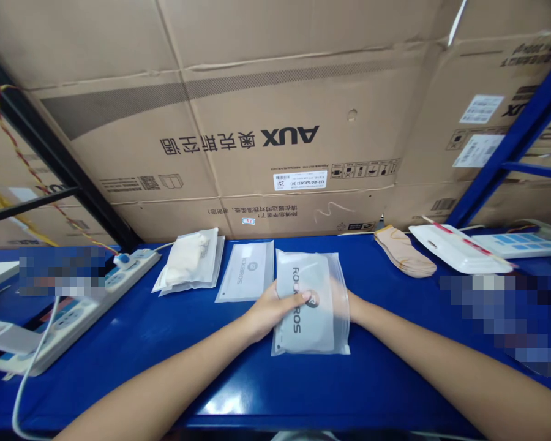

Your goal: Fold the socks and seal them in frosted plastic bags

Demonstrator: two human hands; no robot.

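Note:
A frosted zip bag [310,331] printed ROCKBROS stands tilted above the blue table, with a pale flat item inside. My left hand [267,311] grips its left side, thumb pressed across the front and fingers behind. My right hand [354,305] is at the bag's right side, blurred behind or inside the translucent plastic; its fingers are hidden. Just left of my left hand lies a second ROCKBROS bag [248,272], flat on the table. Further left is a stack of filled bags [188,260] with a cream-coloured cloth-like item on top.
Beige socks [404,251] lie at the back right beside a white tray [461,248] with a red-and-white strip across it. Power strips [78,312] with cables run along the left. A large cardboard wall [239,92] closes the back, between a black post and a blue post [491,156].

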